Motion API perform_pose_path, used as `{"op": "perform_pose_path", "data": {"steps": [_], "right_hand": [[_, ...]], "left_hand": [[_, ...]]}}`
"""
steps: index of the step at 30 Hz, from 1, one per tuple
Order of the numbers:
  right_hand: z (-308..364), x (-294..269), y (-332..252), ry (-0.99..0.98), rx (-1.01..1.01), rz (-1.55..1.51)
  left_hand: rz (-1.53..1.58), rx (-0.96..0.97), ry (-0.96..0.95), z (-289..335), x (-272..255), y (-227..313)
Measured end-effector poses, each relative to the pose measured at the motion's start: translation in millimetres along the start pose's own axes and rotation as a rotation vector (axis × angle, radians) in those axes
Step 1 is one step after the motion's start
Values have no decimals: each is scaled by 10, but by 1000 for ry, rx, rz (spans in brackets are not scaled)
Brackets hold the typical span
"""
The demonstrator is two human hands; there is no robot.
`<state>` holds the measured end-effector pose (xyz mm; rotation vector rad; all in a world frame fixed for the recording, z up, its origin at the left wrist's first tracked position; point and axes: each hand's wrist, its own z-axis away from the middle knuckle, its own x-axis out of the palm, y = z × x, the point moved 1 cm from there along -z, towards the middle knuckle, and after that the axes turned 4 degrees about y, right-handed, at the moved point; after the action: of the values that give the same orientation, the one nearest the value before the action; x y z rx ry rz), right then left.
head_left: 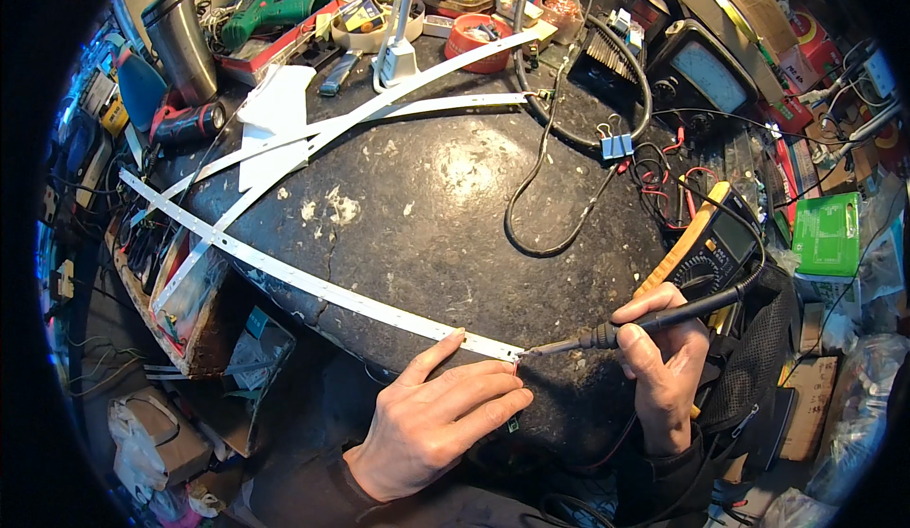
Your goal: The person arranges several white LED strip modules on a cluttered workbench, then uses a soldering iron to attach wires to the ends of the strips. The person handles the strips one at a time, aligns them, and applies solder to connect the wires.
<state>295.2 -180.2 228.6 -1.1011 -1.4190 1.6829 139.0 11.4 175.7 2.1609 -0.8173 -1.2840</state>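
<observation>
A long white LED light strip (332, 293) runs slantwise over the dark, worn worktop, its near right end by my left hand (441, 424). That hand lies with fingers stretched and spread, the index fingertip pressing on the strip and the other fingertips beside its end; its thumb is hidden. A bit of red shows at the strip's end, too small to make out. My right hand (668, 362) grips a black soldering iron (687, 312), whose tip touches or nearly touches that end. Two more white strips (427, 62) cross farther back.
A multimeter with an orange edge (730, 239) stands right of the right hand. The iron's black cable loops above it. Farther back are a blue binder clip (616, 146), an analog meter (703, 71), a red round container (477, 43), a steel tumbler (180, 40) and white paper (275, 116).
</observation>
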Motion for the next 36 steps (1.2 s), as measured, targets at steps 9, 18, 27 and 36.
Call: {"op": "perform_pose_path", "data": {"steps": [9, 18, 27, 36], "right_hand": [[-19, 20, 5, -7, -20, 20], [-23, 27, -6, -25, -28, 34], [-37, 26, 10, -22, -25, 38], [-52, 40, -55, -46, -102, 139]], "left_hand": [[4, 6, -10, -7, -7, 14], [16, 6, -25, -6, -18, 6], [24, -2, -22, -3, -14, 8], [29, -1, -41, -3, -30, 10]]}}
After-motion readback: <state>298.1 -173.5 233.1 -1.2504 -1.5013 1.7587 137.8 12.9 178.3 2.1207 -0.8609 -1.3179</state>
